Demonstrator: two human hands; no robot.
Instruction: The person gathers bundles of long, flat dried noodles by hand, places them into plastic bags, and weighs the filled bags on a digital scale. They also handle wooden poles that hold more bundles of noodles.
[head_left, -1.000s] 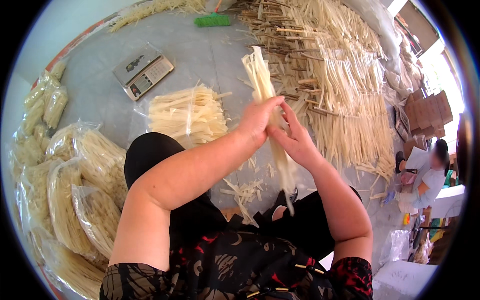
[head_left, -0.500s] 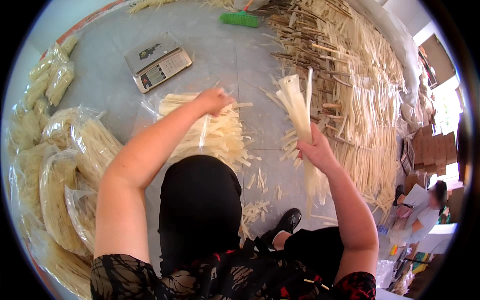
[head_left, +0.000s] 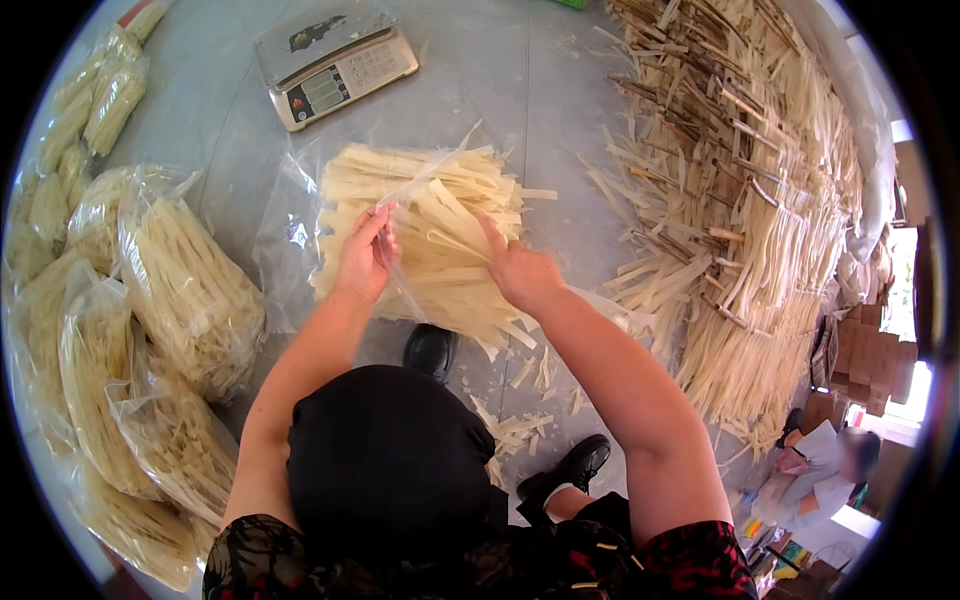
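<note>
The floor (head_left: 470,90) is viewed downward from the person's head (through a fisheye). Both forearms (head_left: 612,362) are seen from near.

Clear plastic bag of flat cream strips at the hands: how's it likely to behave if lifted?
The clear plastic bag would probably sag: its film lies loose and wrinkled. The flat cream strips might slide out, since many ends jut past the film on the right. They look thin, so perhaps breakable; short pale pieces lie scattered nearby.
</note>
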